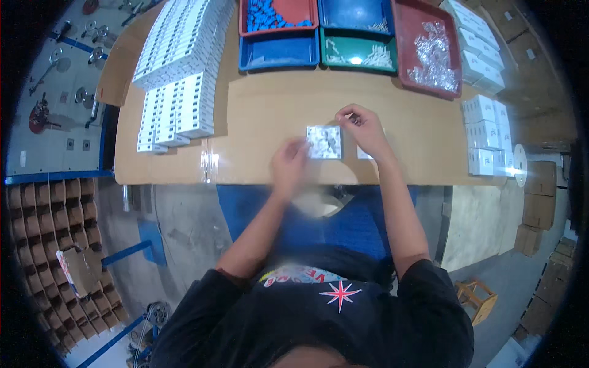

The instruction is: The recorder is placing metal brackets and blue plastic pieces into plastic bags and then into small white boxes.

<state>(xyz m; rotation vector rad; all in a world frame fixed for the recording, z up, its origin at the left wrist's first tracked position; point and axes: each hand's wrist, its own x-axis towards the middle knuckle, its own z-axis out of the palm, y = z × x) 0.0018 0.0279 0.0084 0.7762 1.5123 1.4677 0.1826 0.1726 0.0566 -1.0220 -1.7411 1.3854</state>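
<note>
A small flat white square with a grey printed or patterned face lies on the cardboard-covered table in front of me. At its left edge is my left hand, smeared by motion, so its fingers and anything in them cannot be made out. My right hand is just past the square's upper right corner, fingers curled into a pinch. Something small and dark seems to show at those fingers, too small to name. Part of another white piece shows beneath my right wrist.
Tall stacks of white boxes stand at the left, more white boxes at the right. Along the back are a red tray of blue parts, a blue tray, a green tray of white pieces and a red tray of clear parts.
</note>
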